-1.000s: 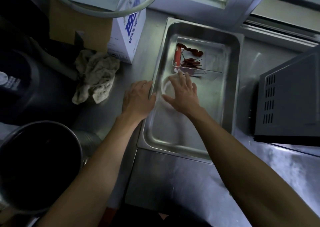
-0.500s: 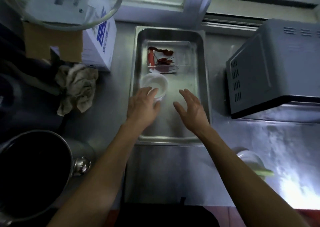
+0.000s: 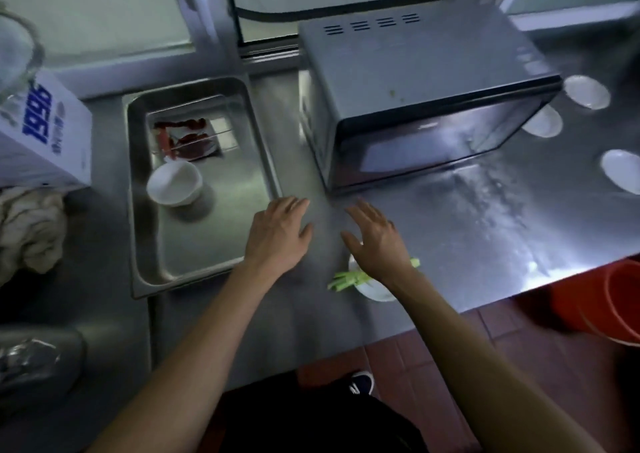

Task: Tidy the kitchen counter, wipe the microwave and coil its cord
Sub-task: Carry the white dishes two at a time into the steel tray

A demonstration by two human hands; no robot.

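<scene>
head view: at the desk's near edge a small white dish (image 3: pixel 375 291) with green stalks (image 3: pixel 346 277) lies under the right hand (image 3: pixel 377 241); the left hand (image 3: pixel 277 233) hovers beside it, each grip spread and empty. farther back the microwave (image 3: pixel 426 85) sits by the desk's rear edge, likely heavy and smooth-sided, best lifted under its base; its cord (image 3: pixel 311 13) looks limp.

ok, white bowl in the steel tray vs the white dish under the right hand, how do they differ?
The white bowl sits inside the steel tray; the white dish sits on the bare counter near its front edge. The bowl looks empty; the dish has green stalks lying across it. The bowl is in full view; the dish is partly hidden by the right hand. Both are white, round and upright.
</scene>
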